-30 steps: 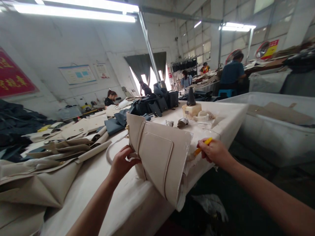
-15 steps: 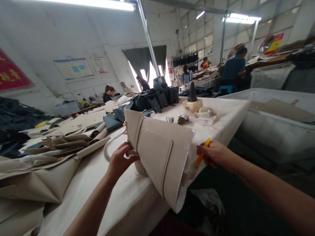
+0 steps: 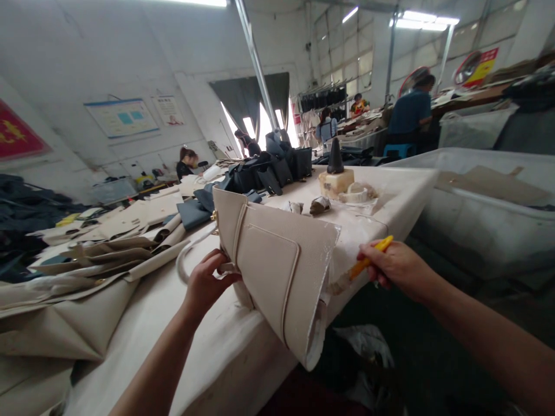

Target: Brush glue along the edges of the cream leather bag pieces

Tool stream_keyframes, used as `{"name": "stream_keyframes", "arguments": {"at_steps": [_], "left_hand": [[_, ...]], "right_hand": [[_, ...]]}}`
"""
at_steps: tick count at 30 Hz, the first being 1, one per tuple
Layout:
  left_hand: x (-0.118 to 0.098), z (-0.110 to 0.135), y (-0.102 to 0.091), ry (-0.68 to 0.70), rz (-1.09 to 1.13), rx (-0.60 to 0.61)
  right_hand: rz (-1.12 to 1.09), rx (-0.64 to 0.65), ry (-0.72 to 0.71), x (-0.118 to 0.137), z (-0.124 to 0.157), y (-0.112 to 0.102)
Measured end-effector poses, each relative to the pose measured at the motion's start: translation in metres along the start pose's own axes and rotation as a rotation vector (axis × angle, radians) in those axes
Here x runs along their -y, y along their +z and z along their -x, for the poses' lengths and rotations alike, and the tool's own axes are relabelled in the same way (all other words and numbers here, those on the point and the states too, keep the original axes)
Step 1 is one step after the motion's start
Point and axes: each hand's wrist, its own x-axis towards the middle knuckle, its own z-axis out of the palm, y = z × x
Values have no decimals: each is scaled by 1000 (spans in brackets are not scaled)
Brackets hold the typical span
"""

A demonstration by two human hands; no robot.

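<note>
Fingers, left hand (image 3: 210, 280): thumb and fingertips nearly together, pinched on a short strap (image 3: 228, 267) at the beige bag's side; forearm reaching up from below. Fingers, right hand (image 3: 392, 263): curled snugly around a yellow-handled brush (image 3: 359, 267), bristles just beside the bag's open end, contact unclear; forearm in from lower right. Beige bag (image 3: 264, 254): tilted, overhanging the worktop's (image 3: 151, 352) right-hand edge. Black cone (image 3: 335, 157): upright on a stained block (image 3: 336, 181), near the far right corner.
</note>
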Motion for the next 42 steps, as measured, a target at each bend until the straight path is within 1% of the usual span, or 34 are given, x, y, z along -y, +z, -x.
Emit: {"name": "stream_keyframes", "arguments": {"at_steps": [4,7,10,13,16,18,22,25,27,29,31,34,38,40,42], "left_hand": [[-1,0,0,-10,-8,0],[0,1,0,-9,-18,4],[1,2,-1,-13,-9,21],[2,3,-1,-15,-12,23],[3,2,-1,-2,-20,18],[3,2,0,6,-19,19],[3,2,0,19,-33,18],[3,3,0,27,-42,6],[4,4,1,30,-45,-2],[5,5,1,35,-44,-3],[7,6,2,35,-41,-1],[9,6,2,34,-38,7],[8,5,2,37,-35,0],[7,5,2,41,-33,-12],[6,4,2,36,-37,-21]], "right_hand": [[7,9,-22,-1,2,1],[57,21,-36,1,1,-1],[35,-44,-75,2,-1,-3],[24,-55,-73,0,-4,-4],[-10,-121,-111,-5,-7,-5],[-20,-136,-114,-8,-8,-6],[-62,-92,-91,-8,-3,-4],[-87,28,-25,-8,11,1],[-103,84,24,-12,20,4],[-111,98,60,-17,27,5],[-107,50,58,-21,27,3],[-89,-82,-19,-22,18,-4],[-46,-157,-117,-17,-9,-7],[-41,-204,-172,-14,-26,-6],[-17,-227,-197,-9,-42,-3]]}}
